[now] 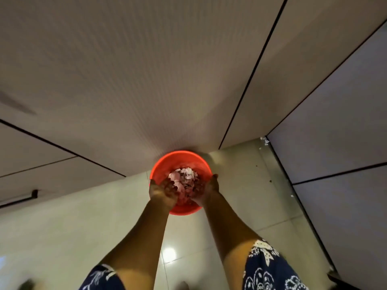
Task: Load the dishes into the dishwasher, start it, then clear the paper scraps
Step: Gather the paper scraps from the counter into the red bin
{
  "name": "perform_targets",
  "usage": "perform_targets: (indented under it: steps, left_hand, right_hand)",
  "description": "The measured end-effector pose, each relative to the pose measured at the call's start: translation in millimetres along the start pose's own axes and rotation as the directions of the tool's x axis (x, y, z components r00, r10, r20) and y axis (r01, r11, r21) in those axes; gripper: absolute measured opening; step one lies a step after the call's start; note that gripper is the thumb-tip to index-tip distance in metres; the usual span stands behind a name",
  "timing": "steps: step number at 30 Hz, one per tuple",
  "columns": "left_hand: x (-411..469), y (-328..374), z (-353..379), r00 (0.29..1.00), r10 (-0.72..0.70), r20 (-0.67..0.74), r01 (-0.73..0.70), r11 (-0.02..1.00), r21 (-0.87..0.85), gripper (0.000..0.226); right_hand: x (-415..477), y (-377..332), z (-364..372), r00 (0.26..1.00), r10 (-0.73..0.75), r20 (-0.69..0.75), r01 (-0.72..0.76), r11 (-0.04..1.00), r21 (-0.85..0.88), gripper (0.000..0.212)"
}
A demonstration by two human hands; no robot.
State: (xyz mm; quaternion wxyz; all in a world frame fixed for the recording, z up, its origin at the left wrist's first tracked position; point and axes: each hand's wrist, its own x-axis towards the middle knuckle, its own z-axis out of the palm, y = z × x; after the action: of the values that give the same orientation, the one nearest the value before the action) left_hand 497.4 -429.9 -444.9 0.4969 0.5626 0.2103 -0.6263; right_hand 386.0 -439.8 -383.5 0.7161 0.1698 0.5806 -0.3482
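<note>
A red plastic basin (180, 159) stands on the tiled floor against the cabinet front. Inside it lies a heap of white and pinkish paper scraps (184, 177). My left hand (161, 192) and my right hand (209, 190) reach down into the basin from either side of the heap, fingers cupped around the scraps. The fingertips are buried among the paper, so the exact hold is hard to make out. A few more paper scraps (264, 140) lie on the floor in the corner at the right.
Pale cabinet fronts (146, 80) rise behind the basin, with a dark bar handle (19, 198) at the left. A grey panel (335, 132) stands at the right. The glossy floor tiles (73, 227) carry small specks near the right panel.
</note>
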Motion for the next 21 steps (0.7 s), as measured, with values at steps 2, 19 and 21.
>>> perform_targets:
  steps: [2, 19, 21]
  left_hand:
    - [-46.0, 1.6, 8.7, 0.999, -0.011, 0.032, 0.011, 1.0, 0.0, 0.058]
    - [-513.8, -71.6, 225.3, 0.673, -0.173, 0.719, -0.13, 0.929, 0.345, 0.035]
    - [-529.6, -94.5, 264.7, 0.63, -0.187, 0.754, -0.2, 0.898, 0.391, 0.034]
  right_hand:
    - [-6.9, -4.4, -11.9, 1.0, -0.028, 0.005, 0.028, 0.999, -0.016, 0.074]
    - [-488.6, -171.5, -129.5, 0.735, -0.661, 0.153, 0.595, 0.736, 0.324, 0.037]
    - [-513.5, -210.1, -151.6, 0.678, -0.727, 0.11, 0.667, 0.671, 0.323, 0.036]
